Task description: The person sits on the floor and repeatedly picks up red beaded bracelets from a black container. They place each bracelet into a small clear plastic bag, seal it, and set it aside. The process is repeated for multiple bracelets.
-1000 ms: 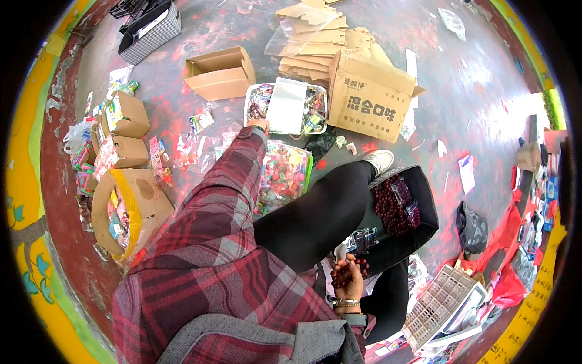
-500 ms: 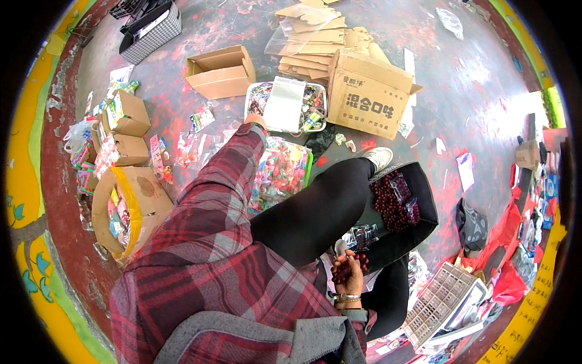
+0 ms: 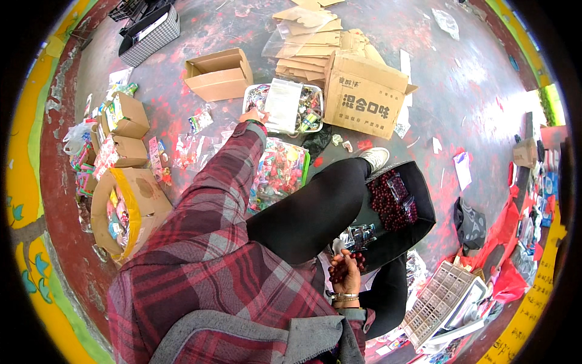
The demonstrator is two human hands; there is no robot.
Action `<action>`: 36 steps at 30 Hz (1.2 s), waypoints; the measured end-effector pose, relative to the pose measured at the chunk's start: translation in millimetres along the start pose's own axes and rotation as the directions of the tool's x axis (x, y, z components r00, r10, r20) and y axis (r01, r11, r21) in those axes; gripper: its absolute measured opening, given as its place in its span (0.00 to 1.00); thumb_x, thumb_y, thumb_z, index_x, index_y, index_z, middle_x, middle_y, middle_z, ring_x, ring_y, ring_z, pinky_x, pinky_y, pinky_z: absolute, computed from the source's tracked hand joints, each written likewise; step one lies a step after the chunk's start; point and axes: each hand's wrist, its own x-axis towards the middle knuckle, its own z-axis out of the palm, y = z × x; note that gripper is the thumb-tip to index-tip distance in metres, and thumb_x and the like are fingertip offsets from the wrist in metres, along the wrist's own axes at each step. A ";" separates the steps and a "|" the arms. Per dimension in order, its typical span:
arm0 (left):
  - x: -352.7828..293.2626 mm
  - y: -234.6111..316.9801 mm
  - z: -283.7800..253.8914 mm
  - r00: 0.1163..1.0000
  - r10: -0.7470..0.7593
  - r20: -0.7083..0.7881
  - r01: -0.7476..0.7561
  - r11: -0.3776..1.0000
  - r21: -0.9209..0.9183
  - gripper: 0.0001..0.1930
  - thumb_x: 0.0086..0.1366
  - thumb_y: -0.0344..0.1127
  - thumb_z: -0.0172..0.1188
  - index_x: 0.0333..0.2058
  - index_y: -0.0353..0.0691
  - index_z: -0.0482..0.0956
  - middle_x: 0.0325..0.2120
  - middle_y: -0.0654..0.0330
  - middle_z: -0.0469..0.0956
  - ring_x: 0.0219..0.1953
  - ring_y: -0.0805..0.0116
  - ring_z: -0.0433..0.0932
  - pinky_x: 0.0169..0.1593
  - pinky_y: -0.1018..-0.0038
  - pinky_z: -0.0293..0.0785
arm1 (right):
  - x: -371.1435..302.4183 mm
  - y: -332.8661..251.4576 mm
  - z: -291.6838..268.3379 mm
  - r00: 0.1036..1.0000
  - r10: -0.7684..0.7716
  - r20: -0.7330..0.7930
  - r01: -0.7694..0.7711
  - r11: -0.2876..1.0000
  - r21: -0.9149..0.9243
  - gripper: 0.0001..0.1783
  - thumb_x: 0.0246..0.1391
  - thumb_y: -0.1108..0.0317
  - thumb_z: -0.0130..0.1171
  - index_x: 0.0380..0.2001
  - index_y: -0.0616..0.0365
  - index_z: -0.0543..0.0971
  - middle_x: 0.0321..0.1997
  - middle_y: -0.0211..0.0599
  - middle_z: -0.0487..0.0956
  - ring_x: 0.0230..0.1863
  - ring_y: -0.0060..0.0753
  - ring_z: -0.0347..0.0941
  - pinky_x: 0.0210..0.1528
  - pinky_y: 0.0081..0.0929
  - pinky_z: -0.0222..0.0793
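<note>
My left hand [image 3: 254, 115] reaches to the near left edge of a white basket [image 3: 245, 100] filled with mixed small trinkets. Its fingers look apart, beside a flat white sheet or stack of bags [image 3: 282, 106] lying over the basket; their tips are small in view. At my lap, my right hand [image 3: 347, 278] is closed around dark red beads [image 3: 337, 270]. Just beyond it shows a small silvery object of unclear kind. A black bin [image 3: 379, 258] beside my leg contains a heap of dark red beads [image 3: 385, 206] and small clear packets [image 3: 357, 236].
A green-rimmed basket [image 3: 305, 167] of bagged trinkets sits before my left arm. An open carton [image 3: 218, 79], a larger printed carton [image 3: 364, 100] and flattened cardboard [image 3: 309, 45] lie ahead. More cartons [image 3: 130, 209] stand left; a beige plastic crate [image 3: 436, 303] is at right.
My left hand has shifted slightly and more of it shows beside the white sheet. My right hand still holds the beads, and the silvery object by it is less visible.
</note>
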 end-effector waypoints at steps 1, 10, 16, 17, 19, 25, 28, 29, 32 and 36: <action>-9.7 -0.1 4.7 1.000 -0.013 0.000 0.013 0.999 -0.030 0.09 0.60 0.27 0.51 0.38 0.30 0.68 0.28 0.49 0.73 0.29 0.58 0.76 0.30 0.71 0.78 | 0.0 -0.1 0.1 1.000 0.003 0.002 -0.003 1.000 0.001 0.10 0.55 0.66 0.52 0.40 0.57 0.71 0.27 0.36 0.76 0.26 0.29 0.73 0.26 0.25 0.69; 16.6 -34.1 -13.6 0.981 -0.190 0.023 0.160 0.880 0.448 0.10 0.60 0.31 0.54 0.39 0.33 0.71 0.34 0.52 0.74 0.31 0.61 0.75 0.32 0.74 0.75 | 2.5 0.7 -2.8 0.999 0.023 0.025 -0.022 0.999 -0.030 0.11 0.56 0.64 0.50 0.41 0.55 0.71 0.29 0.35 0.76 0.28 0.29 0.72 0.28 0.26 0.67; 25.6 -35.7 -32.3 0.896 -0.102 0.432 -0.398 0.245 0.884 0.18 0.59 0.32 0.55 0.46 0.29 0.67 0.44 0.51 0.72 0.41 0.63 0.75 0.43 0.69 0.74 | -0.3 -0.7 1.9 0.998 0.050 -0.026 -0.050 0.998 -0.033 0.10 0.56 0.65 0.51 0.40 0.56 0.72 0.28 0.35 0.76 0.26 0.28 0.72 0.26 0.24 0.67; 33.6 -32.6 -38.9 0.835 -0.144 0.531 -0.545 -0.087 0.834 0.20 0.58 0.32 0.55 0.47 0.27 0.66 0.46 0.51 0.71 0.43 0.63 0.75 0.44 0.69 0.74 | 0.0 -1.6 2.3 0.998 0.053 -0.031 -0.055 0.998 -0.044 0.10 0.56 0.65 0.51 0.40 0.56 0.72 0.28 0.35 0.76 0.26 0.28 0.72 0.26 0.24 0.67; 44.2 -29.2 -41.2 0.860 -0.160 0.484 -0.508 -0.176 0.843 0.24 0.55 0.35 0.60 0.47 0.25 0.66 0.44 0.49 0.72 0.44 0.66 0.74 0.44 0.73 0.74 | 2.3 -1.6 1.7 0.997 0.071 -0.009 -0.072 0.996 -0.044 0.10 0.56 0.64 0.51 0.40 0.55 0.72 0.28 0.35 0.76 0.27 0.29 0.72 0.27 0.25 0.67; 20.3 -22.3 -18.5 0.900 -0.053 0.432 -0.432 -0.236 0.871 0.24 0.49 0.43 0.64 0.41 0.32 0.74 0.31 0.51 0.78 0.33 0.62 0.78 0.39 0.73 0.74 | 4.3 -0.7 -1.4 0.997 0.079 -0.006 -0.079 0.994 -0.075 0.11 0.56 0.62 0.51 0.40 0.54 0.71 0.28 0.34 0.76 0.28 0.29 0.72 0.29 0.26 0.66; 23.5 -23.5 -18.6 0.912 -0.027 0.409 -0.405 -0.202 0.891 0.24 0.47 0.46 0.65 0.39 0.36 0.77 0.31 0.52 0.78 0.35 0.60 0.78 0.40 0.71 0.74 | 4.0 -1.1 -1.4 0.998 0.068 -0.007 -0.068 0.994 -0.084 0.11 0.56 0.61 0.51 0.40 0.53 0.71 0.28 0.33 0.76 0.29 0.29 0.72 0.29 0.26 0.66; 11.6 -22.7 -11.8 0.904 -0.016 0.427 -0.418 -0.244 0.875 0.23 0.47 0.46 0.63 0.39 0.36 0.77 0.31 0.51 0.78 0.35 0.59 0.78 0.41 0.69 0.74 | 2.6 -0.7 -2.8 0.998 0.060 -0.017 -0.061 0.996 -0.071 0.11 0.56 0.61 0.51 0.40 0.53 0.71 0.28 0.33 0.76 0.29 0.28 0.72 0.29 0.26 0.66; 5.2 -17.7 -8.8 0.885 0.047 0.464 -0.419 -0.356 0.835 0.21 0.49 0.47 0.60 0.37 0.37 0.77 0.32 0.50 0.78 0.37 0.55 0.77 0.42 0.65 0.73 | 1.2 -0.2 -3.4 0.998 0.062 -0.019 -0.063 0.996 -0.057 0.11 0.56 0.62 0.50 0.40 0.53 0.71 0.28 0.33 0.76 0.29 0.28 0.72 0.29 0.26 0.66; 55.8 -1.8 -31.6 0.876 0.116 0.467 -0.392 -0.393 0.832 0.20 0.49 0.48 0.58 0.34 0.37 0.78 0.33 0.46 0.77 0.38 0.50 0.76 0.42 0.61 0.72 | 2.7 -0.6 -1.4 0.995 0.096 0.001 -0.096 0.993 -0.063 0.11 0.56 0.63 0.50 0.40 0.53 0.71 0.28 0.33 0.76 0.29 0.28 0.72 0.30 0.25 0.66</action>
